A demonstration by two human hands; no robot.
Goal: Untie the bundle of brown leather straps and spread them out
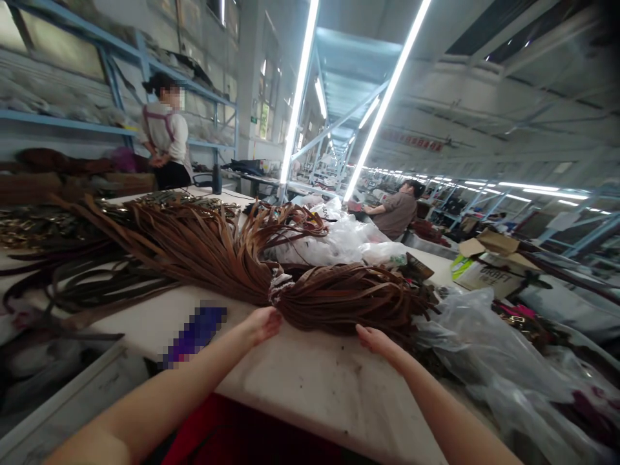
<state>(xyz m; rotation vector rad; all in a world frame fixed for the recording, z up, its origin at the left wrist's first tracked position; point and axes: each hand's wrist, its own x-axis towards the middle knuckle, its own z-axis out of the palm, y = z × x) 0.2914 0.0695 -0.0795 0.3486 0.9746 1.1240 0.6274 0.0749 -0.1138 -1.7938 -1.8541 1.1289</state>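
Observation:
A large bundle of long brown leather straps (349,294) lies across the table (310,374), its strands fanning out to the left. A whitish tie (281,287) cinches it near the middle. Just below this tie is my left hand (266,325), fingers curled in against the bundle's near edge. My right hand (372,337) is farther right along the same edge, with thumb and fingers drawn together. What either hand holds, if anything, is too small or hidden to make out.
Clear plastic bags (334,242) lie behind the bundle, with more plastic (484,342) at right. An open cardboard box (494,265) stands beyond. Metal buckles (24,226) are heaped far left. A blurred blue item (196,332) lies near my left forearm. Two people (167,135) are farther back.

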